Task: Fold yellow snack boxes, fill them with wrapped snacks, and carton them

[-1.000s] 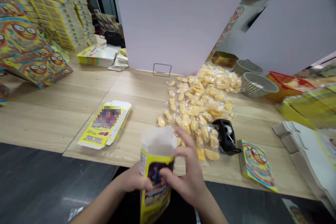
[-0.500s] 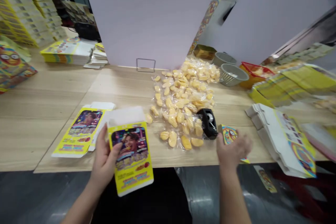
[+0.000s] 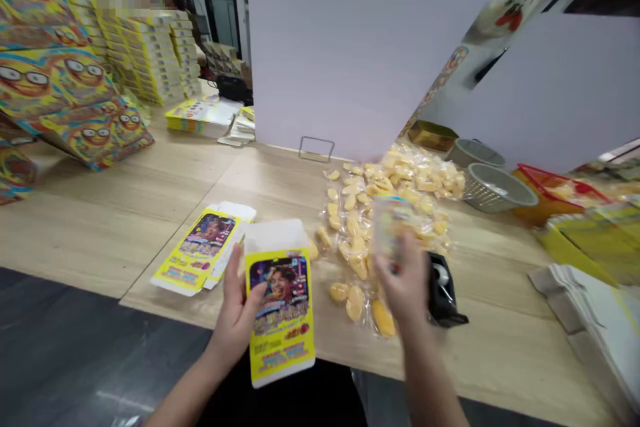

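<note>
Head view: left hand (image 3: 233, 323) grips yellow carton (image 3: 280, 320), long axis upright, lower centre; right hand (image 3: 403, 283), farther right, pinches motion-blurred clear packet (image 3: 393, 233).

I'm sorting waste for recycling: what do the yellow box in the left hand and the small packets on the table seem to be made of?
The yellow box looks like thin printed card, with a slightly glossy face and a plain white inner flap. The packets look like clear, shiny plastic film: they catch highlights and show the yellow pieces inside.
</note>
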The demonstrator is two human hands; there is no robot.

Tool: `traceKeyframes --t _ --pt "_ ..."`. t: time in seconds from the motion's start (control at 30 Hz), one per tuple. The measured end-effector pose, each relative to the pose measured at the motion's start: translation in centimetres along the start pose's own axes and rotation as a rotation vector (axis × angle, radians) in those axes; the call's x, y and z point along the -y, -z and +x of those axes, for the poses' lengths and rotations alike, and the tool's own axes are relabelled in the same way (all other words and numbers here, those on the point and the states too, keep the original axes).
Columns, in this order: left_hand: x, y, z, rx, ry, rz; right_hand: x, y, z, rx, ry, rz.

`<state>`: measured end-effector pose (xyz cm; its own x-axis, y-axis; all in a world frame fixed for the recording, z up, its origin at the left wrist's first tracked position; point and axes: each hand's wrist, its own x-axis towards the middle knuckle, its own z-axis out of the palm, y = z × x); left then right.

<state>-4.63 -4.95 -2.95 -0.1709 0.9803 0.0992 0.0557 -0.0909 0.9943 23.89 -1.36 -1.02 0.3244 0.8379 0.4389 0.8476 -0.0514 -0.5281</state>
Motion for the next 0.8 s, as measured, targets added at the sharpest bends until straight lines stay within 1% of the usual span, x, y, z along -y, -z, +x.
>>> traceKeyframes --t 0.07,0.1,0.13,0.17,0.2,0.23,0.27,0.3,0.37,0.4,0.43,0.47,0.5,0.57,0.6,0.63,0.7,0.8 --pt "0.3 -0.1 -0.8 0.052 -0.057 0.090 5.5 -5.8 1.9 0.239 0.034 0.066" --pt "0.4 -0.2 -1.1 0.085 -0.086 0.128 7.7 -8.5 2.8 0.325 0.036 0.041" --pt "0.5 -0.2 -1.3 0.121 -0.109 0.154 9.4 -10.8 3.7 0.364 0.002 -0.003" --pt "0.5 -0.1 -1.5 0.158 -0.125 0.169 10.8 -12.6 4.5 0.382 -0.045 -0.026" --pt "0.5 0.0 -1.5 0.191 -0.131 0.172 11.7 -13.9 5.2 0.399 -0.065 -0.037" --pt "0.5 0.2 -1.5 0.220 -0.131 0.172 12.1 -14.6 5.8 0.405 -0.078 -0.026" --pt "0.4 0.4 -1.3 0.236 -0.125 0.169 12.2 -14.8 6.2 0.405 -0.074 0.011" --pt "0.4 0.7 -1.1 0.238 -0.115 0.164 11.9 -14.5 6.4 0.392 -0.058 0.075" --pt "0.5 1.1 -0.5 0.227 -0.080 0.144 10.5 -12.7 5.8 0.335 -0.043 0.293" --pt "0.6 1.2 -0.2 0.224 -0.059 0.129 9.6 -11.5 5.0 0.314 -0.075 0.442" --pt "0.7 1.2 0.2 0.230 -0.041 0.114 8.8 -10.2 3.9 0.321 -0.142 0.606" --pt "0.8 1.1 0.5 0.245 -0.033 0.101 8.1 -8.8 2.5 0.373 -0.241 0.779" --pt "0.9 0.9 0.7 0.266 -0.041 0.096 7.5 -7.6 1.0 0.476 -0.362 0.947" --pt "1.0 0.2 1.1 0.301 -0.103 0.118 7.1 -5.5 -2.0 0.709 -0.588 1.216" --pt "0.9 -0.1 1.2 0.314 -0.144 0.142 7.1 -4.7 -3.2 0.799 -0.663 1.313" --pt "0.7 -0.5 1.2 0.326 -0.176 0.169 7.2 -4.0 -4.1 0.850 -0.711 1.388" --pt "0.1 -0.9 1.2 0.357 -0.197 0.209 7.3 -3.1 -5.0 0.857 -0.757 1.484" --pt "-1.1 -0.7 1.4 0.471 -0.144 0.206 7.2 -1.9 -4.8 0.848 -0.757 1.509"
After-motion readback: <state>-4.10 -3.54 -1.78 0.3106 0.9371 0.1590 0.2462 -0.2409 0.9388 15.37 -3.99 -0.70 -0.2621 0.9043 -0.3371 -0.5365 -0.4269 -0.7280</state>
